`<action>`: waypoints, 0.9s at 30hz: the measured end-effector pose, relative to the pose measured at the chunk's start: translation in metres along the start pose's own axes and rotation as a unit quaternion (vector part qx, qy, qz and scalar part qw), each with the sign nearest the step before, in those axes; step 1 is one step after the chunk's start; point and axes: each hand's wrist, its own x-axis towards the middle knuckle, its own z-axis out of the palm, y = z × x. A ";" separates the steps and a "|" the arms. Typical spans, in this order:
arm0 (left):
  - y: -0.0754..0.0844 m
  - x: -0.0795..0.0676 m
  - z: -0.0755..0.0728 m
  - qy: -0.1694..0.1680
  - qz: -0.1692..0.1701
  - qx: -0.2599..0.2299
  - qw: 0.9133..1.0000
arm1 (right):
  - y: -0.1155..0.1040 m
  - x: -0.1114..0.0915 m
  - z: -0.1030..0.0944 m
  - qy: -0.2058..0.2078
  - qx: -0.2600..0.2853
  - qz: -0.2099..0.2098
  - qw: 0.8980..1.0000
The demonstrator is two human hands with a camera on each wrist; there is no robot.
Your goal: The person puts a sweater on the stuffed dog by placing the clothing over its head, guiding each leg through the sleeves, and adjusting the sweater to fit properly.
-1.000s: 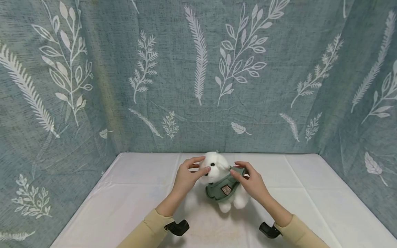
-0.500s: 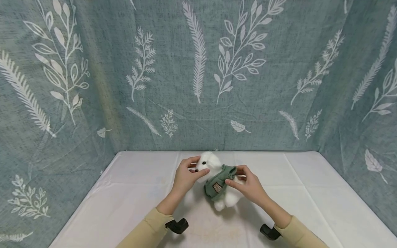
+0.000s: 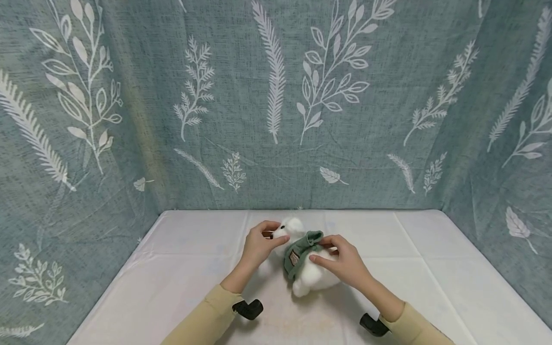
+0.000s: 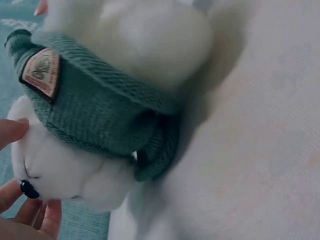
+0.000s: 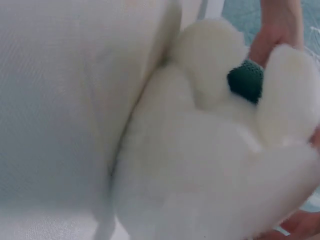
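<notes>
A white plush toy animal (image 3: 321, 279) with a black eye and nose wears a green knitted sweater (image 3: 300, 247), which bears a small patch (image 4: 41, 74). My left hand (image 3: 260, 247) holds the toy's head, thumb on one side of the muzzle and fingers on the other, beside the black nose (image 4: 28, 189) in the left wrist view. At the toy's back, just behind the sweater, my right hand (image 3: 345, 262) grips the white body between thumb and fingers. Rounded legs and rump (image 5: 185, 170) fill the right wrist view; most of the right fingers are hidden there.
The toy is over a table with a white cloth (image 3: 194, 268). Blue-green curtains with a white leaf print (image 3: 254, 177) stand behind the table and at both sides. A black device (image 3: 248, 309) is strapped at each wrist.
The plush toy has turned, its head going left and its rear coming round to the right. My right hand has shifted from the sweater down onto the white body.
</notes>
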 end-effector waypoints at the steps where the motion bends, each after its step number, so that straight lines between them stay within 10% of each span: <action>1: -0.002 0.001 0.001 -0.004 -0.003 0.004 1.000 | 0.000 0.000 0.000 -0.001 -0.001 0.002 1.000; 19: -0.011 0.006 0.011 -0.015 0.001 0.005 1.000 | 0.002 0.006 -0.004 -0.008 0.002 0.070 0.998; 27: 0.000 -0.005 0.015 0.061 0.108 0.017 0.992 | 0.001 0.005 -0.015 0.003 0.003 0.068 0.998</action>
